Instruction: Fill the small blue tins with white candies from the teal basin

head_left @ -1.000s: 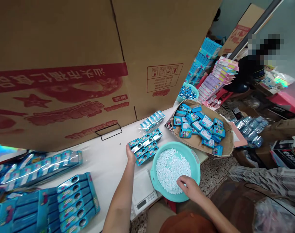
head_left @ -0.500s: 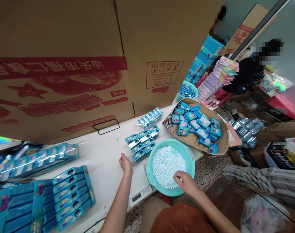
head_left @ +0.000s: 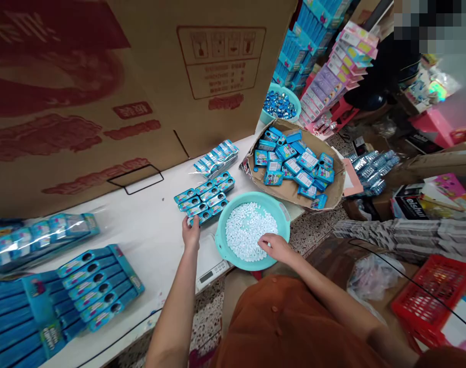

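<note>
I have the left hand [head_left: 191, 232] half-open, touching blue tins [head_left: 211, 199]; the right hand [head_left: 273, 246] bunches over white pellets [head_left: 246, 230], its hold unclear from here.

From a distance I'm watching a white tabletop [head_left: 152, 240] stretching along a tall cardboard carton [head_left: 148, 97]. Speckled flooring [head_left: 320, 225] is showing past its edge, a red crate [head_left: 432, 286] is sitting lower right, and a dark grey bar [head_left: 378, 14] is slanting above.

A rust-brown top [head_left: 256, 337] with small round buttons [head_left: 274, 309] meets beige legwear [head_left: 234, 294]; the forearms [head_left: 177, 306] are bare.
</note>
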`<state>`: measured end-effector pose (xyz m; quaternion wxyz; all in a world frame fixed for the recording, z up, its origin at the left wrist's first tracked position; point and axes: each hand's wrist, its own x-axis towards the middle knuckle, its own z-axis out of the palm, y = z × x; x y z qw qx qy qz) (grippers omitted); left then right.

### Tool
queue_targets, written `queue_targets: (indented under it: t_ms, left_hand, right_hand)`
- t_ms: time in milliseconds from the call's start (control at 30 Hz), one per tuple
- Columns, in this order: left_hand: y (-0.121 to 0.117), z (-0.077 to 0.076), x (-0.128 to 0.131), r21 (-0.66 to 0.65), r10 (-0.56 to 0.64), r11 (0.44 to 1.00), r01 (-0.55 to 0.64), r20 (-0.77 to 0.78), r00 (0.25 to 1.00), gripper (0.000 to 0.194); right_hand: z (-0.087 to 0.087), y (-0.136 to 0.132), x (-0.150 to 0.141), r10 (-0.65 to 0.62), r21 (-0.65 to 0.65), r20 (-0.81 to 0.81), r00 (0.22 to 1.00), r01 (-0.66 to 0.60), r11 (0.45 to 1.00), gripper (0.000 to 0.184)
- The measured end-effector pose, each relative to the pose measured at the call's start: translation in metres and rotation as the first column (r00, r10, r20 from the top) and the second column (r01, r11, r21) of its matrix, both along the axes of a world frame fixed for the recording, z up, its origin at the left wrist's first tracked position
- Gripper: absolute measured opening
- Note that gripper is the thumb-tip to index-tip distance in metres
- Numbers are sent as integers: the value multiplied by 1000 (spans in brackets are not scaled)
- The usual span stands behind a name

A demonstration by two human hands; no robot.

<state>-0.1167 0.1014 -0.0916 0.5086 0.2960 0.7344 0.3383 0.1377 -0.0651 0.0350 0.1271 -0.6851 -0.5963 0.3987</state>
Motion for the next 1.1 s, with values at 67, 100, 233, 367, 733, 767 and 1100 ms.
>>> queue_targets:
  t_ms: [67, 100, 233, 367, 733, 767, 1100]
  left_hand:
    - [1, 4, 3, -58, 16, 998, -16, -5, 1000, 56]
    - [1, 5, 6, -79, 25, 997, -25, -7, 1000, 56]
    - [-1, 10, 25, -107, 54, 993, -52, 18, 998, 63]
    - [-2, 9, 48, -93, 97, 992, -89, 85, 992, 75]
    - [7, 10, 76, -71, 78, 995, -73, 70, 995, 54]
    - [7, 11, 77, -77, 73, 995, -67, 77, 994, 54]
    - [-4, 14, 66, -97, 38, 995, -21, 179, 983, 53]
  right_hand:
    - [-2, 1, 2, 24, 2, -5, 1000, -24, 1000, 23]
    - [-3, 2, 2, 38, 4, -5, 999, -38, 999, 23]
    - [-2, 8, 5, 87, 8, 26, 996, -87, 996, 23]
    - [2, 12, 8, 116, 15, 49, 992, -117, 993, 24]
    - [-5, 5, 25, 52, -16, 30, 998, -52, 999, 23]
    - [-5, 5, 25, 53, -19, 22, 998, -53, 998, 23]
    - [-7, 5, 25, 71, -42, 7, 997, -71, 997, 24]
